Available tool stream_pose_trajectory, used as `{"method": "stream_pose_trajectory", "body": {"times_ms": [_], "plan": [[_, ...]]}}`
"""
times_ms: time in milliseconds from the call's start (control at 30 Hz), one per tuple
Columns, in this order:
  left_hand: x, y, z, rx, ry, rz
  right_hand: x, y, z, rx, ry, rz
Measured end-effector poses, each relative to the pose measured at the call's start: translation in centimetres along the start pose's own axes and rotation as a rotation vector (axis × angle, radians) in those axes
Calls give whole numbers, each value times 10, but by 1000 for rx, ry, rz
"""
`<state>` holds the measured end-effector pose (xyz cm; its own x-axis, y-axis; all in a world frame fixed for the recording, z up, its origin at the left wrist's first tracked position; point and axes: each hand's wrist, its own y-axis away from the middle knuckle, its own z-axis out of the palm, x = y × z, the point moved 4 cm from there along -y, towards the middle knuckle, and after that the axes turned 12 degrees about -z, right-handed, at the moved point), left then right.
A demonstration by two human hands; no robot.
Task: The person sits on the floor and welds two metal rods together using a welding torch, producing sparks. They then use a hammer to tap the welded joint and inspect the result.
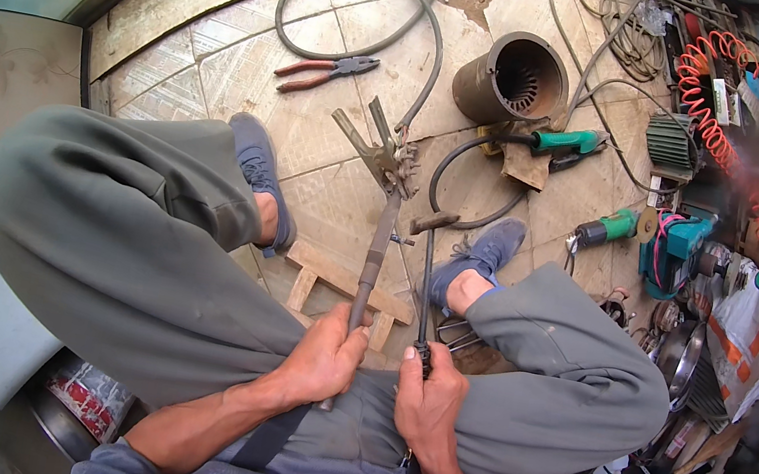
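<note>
My left hand [325,354] is closed round a long grey metal shaft [375,257], which points away from me between my knees. At its far end sits a rusty clamp [376,150] with two spread arms, joined to a thick cable [433,64]. My right hand [430,398] grips the dark coiled handle of a slag hammer [427,281]. The hammer's narrow head [434,223] is just right of the shaft; I cannot tell whether they touch.
Pliers [325,72] with red handles lie on the tiled floor beyond my left foot. A hollow metal cylinder [475,84], a green electrode holder [559,140] and an angle grinder [609,229] lie to the right. A small wooden stool [332,274] stands below the shaft.
</note>
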<state>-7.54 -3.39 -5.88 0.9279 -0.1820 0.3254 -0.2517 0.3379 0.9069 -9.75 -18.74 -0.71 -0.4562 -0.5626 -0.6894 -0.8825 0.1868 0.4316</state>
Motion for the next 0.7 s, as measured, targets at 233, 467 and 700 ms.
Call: {"method": "stream_pose_trajectory", "body": {"times_ms": [233, 467, 700], "plan": [[-21, -13, 0, 54, -116, 169, -5, -3, 2, -37, 48, 30], [3, 3, 0, -12, 43, -51, -1, -9, 5, -96, 17, 55], [17, 7, -2, -65, 182, -88, 12, -10, 5, -49, -142, 166]]}}
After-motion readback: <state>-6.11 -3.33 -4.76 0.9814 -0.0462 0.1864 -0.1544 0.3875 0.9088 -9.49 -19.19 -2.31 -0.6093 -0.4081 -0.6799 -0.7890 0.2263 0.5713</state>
